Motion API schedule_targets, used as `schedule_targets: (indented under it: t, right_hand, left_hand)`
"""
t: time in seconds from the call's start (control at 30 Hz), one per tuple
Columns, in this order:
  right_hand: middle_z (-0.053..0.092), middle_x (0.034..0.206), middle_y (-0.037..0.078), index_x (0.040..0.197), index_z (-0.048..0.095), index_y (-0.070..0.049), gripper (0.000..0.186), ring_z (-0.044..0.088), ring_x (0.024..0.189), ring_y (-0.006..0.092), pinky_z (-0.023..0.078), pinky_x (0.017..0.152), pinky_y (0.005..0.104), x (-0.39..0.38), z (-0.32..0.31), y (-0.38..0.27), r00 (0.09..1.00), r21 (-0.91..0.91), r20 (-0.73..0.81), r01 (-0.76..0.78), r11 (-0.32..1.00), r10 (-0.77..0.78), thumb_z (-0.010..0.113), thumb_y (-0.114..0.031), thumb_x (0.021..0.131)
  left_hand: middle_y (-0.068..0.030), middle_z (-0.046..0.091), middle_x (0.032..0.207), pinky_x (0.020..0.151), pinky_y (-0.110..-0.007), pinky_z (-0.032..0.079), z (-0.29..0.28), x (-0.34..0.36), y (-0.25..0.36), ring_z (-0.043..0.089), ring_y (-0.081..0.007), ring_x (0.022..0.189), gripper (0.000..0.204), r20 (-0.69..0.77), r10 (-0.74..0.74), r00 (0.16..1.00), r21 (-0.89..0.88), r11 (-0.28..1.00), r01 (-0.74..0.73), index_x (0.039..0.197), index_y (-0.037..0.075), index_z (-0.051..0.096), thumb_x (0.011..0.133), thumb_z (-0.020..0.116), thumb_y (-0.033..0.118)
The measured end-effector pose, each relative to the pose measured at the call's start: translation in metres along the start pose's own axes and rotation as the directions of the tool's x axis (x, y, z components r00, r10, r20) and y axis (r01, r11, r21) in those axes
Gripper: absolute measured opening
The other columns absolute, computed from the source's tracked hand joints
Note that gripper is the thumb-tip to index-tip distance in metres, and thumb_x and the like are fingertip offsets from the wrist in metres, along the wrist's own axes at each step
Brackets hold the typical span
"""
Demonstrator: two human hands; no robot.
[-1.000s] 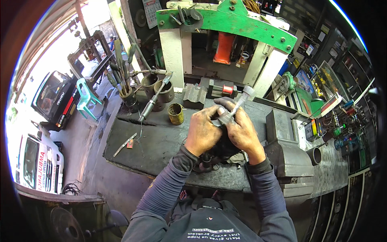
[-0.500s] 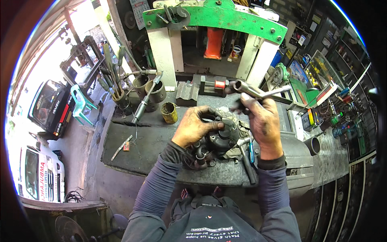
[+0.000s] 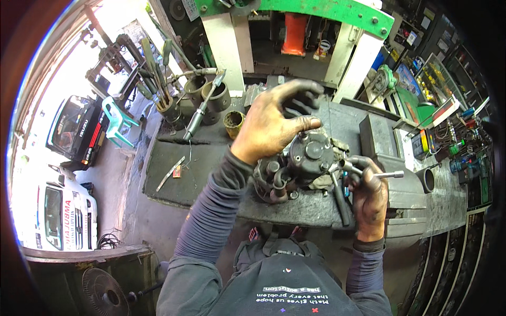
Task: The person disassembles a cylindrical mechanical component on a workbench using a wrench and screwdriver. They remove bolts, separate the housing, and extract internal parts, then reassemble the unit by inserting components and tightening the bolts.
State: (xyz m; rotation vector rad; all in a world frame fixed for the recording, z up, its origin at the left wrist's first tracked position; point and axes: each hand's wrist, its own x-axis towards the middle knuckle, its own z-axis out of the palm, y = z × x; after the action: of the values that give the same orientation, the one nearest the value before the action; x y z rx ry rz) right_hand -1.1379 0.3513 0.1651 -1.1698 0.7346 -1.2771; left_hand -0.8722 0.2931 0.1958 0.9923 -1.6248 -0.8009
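Note:
A black, greasy round metal housing (image 3: pixel 315 152) with bolts and a raised centre boss sits on the workbench in front of me. My left hand (image 3: pixel 279 116) is raised just above it, fingers curved and apart, with nothing visible in them. At the housing's right side, my right hand (image 3: pixel 370 203) is closed around a metal socket wrench (image 3: pixel 391 174); its hollow socket end points toward the housing. Below the wrench lies a hammer with a dark handle (image 3: pixel 341 203), its head beside the housing. A dirty rag (image 3: pixel 320 183) is partly tucked beneath the housing.
Left on the bench (image 3: pixel 221 203) are a yellow can (image 3: pixel 233 124), metal cups (image 3: pixel 217 97) with tools, and a thin blade (image 3: pixel 169 174). A green-topped press frame (image 3: pixel 327 18) stands behind. A large grey cylindrical part (image 3: pixel 403 197) is to the right.
My left hand has lifted off the housing and its fingers have spread. My right hand has come down and nearer with the socket wrench, to the housing's right side. The view has shifted.

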Motion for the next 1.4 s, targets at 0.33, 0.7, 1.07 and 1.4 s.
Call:
schedule_targets:
  t: [0.33, 0.7, 1.07, 1.4]
  right_hand:
    - [0.076, 0.095, 0.002, 0.115, 0.078, 0.002, 0.025, 0.066, 0.083, 0.0114, 0.053, 0.075, 0.0277, 0.007, 0.019, 0.014, 0.994, -0.505, 0.036, 0.111, 0.856, -0.108, 0.081, -0.009, 0.093]
    - [0.069, 0.092, 0.012, 0.097, 0.07, -0.006, 0.019, 0.07, 0.079, 0.0368, 0.054, 0.065, 0.0432, 0.017, 0.026, 0.004, 0.913, -0.831, 0.298, 0.392, 0.395, -0.28, 0.083, -0.017, 0.088]
    - [0.066, 0.088, 0.015, 0.091, 0.068, -0.004, 0.024, 0.068, 0.079, 0.0383, 0.053, 0.068, 0.0453, 0.022, 0.027, -0.009, 0.922, -0.856, 0.304, 0.375, 0.355, -0.24, 0.085, -0.02, 0.087]
    - [0.071, 0.101, 0.013, 0.114, 0.067, -0.006, 0.035, 0.073, 0.076, 0.0386, 0.058, 0.063, 0.0487, 0.02, 0.03, -0.012, 0.921, -0.927, 0.335, 0.36, 0.105, -0.198, 0.08, -0.026, 0.088]
  left_hand:
    - [-0.0082, 0.079, 0.093, 0.084, -0.031, 0.058, 0.002, 0.003, -0.007, 0.071, -0.0145, 0.084, 0.046, 0.085, -0.203, 0.976, 0.456, 0.879, 0.143, 0.1, -0.002, 0.078, 0.077, 0.096, 0.034]
    - [-0.0032, 0.077, 0.092, 0.09, -0.03, 0.055, 0.007, -0.005, -0.018, 0.069, -0.0117, 0.092, 0.033, 0.067, -0.243, 0.968, 0.167, 0.959, 0.229, 0.096, 0.004, 0.079, 0.075, 0.096, 0.023]
    - [-0.0049, 0.079, 0.088, 0.077, -0.027, 0.058, 0.014, -0.008, -0.013, 0.071, -0.0097, 0.082, 0.02, 0.026, -0.116, 0.993, 0.132, 0.985, 0.112, 0.095, 0.0, 0.08, 0.082, 0.091, 0.009]
    - [-0.0105, 0.078, 0.106, 0.091, -0.034, 0.057, 0.0, -0.003, -0.013, 0.071, -0.0142, 0.097, 0.031, 0.219, -0.128, 0.967, 0.245, 0.967, 0.073, 0.12, -0.001, 0.076, 0.092, 0.077, 0.012]
